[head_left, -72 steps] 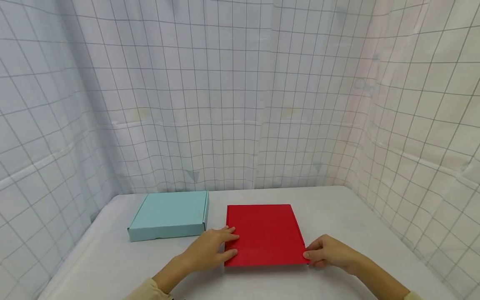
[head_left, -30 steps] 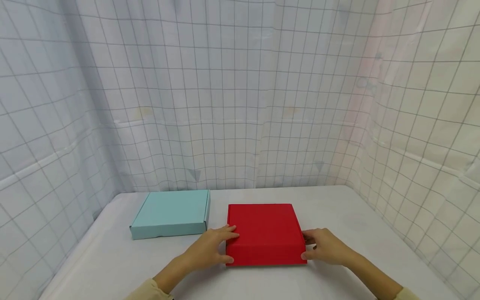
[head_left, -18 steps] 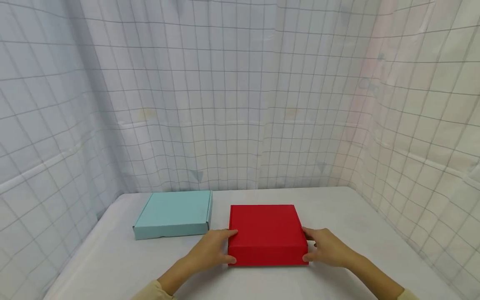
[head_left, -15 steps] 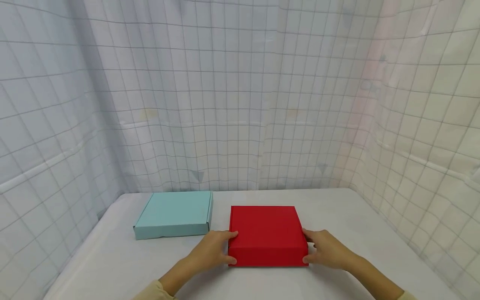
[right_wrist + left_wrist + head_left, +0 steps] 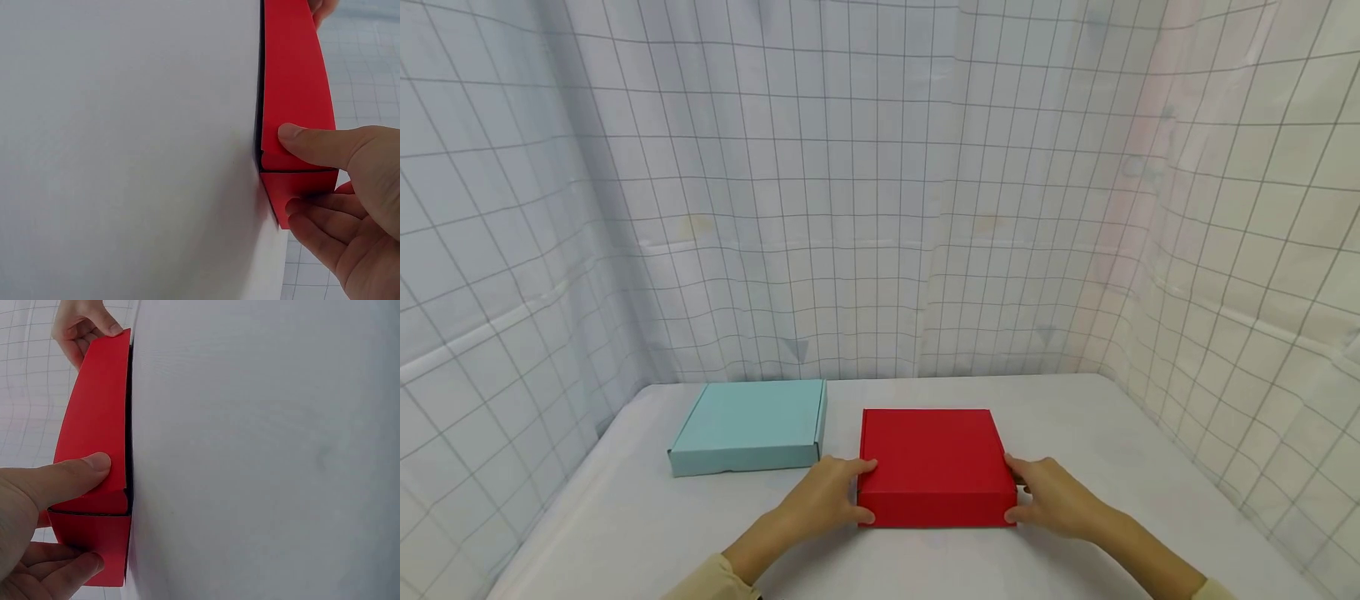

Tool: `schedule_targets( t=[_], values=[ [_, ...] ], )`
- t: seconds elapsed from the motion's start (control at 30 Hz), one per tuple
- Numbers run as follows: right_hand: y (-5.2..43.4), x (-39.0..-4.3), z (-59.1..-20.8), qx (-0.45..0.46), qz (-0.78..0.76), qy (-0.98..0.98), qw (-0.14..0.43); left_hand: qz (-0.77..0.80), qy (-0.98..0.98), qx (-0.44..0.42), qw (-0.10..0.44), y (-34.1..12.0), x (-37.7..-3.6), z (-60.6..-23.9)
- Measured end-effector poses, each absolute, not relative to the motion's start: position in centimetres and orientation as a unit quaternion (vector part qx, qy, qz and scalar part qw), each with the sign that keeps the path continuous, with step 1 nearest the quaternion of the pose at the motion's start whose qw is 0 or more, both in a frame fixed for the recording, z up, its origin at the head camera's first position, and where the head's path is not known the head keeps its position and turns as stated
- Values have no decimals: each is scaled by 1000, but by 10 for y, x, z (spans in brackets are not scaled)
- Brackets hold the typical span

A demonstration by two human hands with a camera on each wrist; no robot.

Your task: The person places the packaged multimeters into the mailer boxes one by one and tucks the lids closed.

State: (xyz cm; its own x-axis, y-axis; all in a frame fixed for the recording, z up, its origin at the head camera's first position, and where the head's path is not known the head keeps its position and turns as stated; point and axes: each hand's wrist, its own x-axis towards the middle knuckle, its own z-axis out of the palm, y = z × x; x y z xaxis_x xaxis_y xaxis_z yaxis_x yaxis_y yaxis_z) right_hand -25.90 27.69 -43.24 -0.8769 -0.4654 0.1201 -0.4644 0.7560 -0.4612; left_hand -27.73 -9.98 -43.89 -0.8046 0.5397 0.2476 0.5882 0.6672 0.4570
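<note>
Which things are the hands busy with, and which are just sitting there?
Busy with:
- red box, on the white table
- left hand, gripping its left near corner
- right hand, gripping its right near corner

Just sitting there:
- blue box, closed, untouched, to the left of the red one
- checked curtain behind and at the sides

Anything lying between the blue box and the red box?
Nothing: in the head view, only a narrow strip of bare white table separates the blue box from the red box.
</note>
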Motion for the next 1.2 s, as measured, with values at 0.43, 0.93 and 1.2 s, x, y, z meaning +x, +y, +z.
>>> schedule_targets(
  t=[0.43, 0.93, 1.2],
  values=[
    [278, -257, -430, -276, -216, 937, -16, -249, -916, -311, 39, -97, -279, -434],
    [277, -258, -429, -271, -137, 952, -33, -241, -918, -310, 48, -97, -278, -434],
    [277, -263, -429, -270, -137, 952, -51, -248, -913, -317, 66, -98, -278, -436]
  ],
)
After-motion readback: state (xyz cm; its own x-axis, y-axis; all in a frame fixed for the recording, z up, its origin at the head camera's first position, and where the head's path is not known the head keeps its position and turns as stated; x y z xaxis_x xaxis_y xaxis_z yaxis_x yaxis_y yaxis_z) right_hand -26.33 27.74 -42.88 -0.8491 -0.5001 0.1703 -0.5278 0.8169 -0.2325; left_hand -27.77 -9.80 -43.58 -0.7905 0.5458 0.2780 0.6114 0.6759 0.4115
